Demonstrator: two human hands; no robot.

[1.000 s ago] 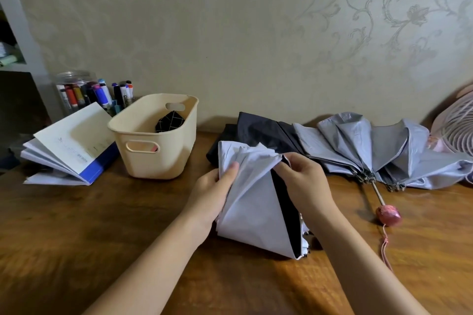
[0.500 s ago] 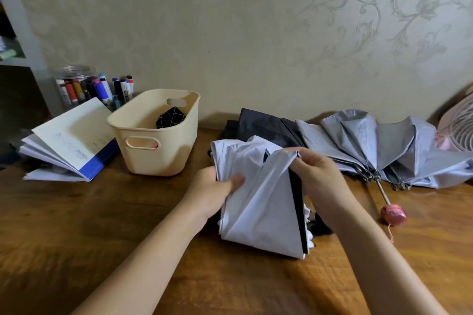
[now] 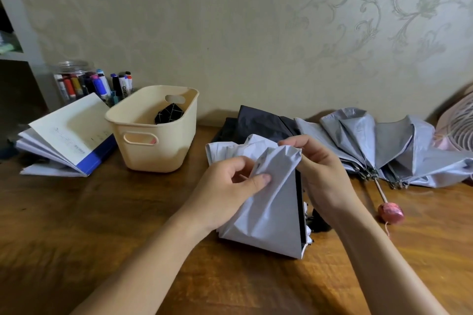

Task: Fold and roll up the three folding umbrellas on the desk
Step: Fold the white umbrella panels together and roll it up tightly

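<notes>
A pale lilac folding umbrella (image 3: 271,215) with a black inner lining lies half gathered on the wooden desk (image 3: 76,233) in front of me. My left hand (image 3: 230,186) pinches a fold of its cloth from the left. At the top right edge of the same cloth, my right hand (image 3: 317,169) grips it. Behind them lies a dark navy umbrella (image 3: 261,123). To the right sprawls a grey-blue umbrella (image 3: 384,146), canopy loose, with a pink handle (image 3: 390,213) pointing toward me.
A cream plastic basket (image 3: 153,133) holding a black checked item stands at the left middle. An open book with a blue cover (image 3: 64,138) and a jar of markers (image 3: 76,82) lie further left. A pink fan (image 3: 458,125) is at the right edge.
Both hands have drawn closer together on the lilac cloth, bunching its folds. My left thumb now presses over a fold. The view has shifted a little.
</notes>
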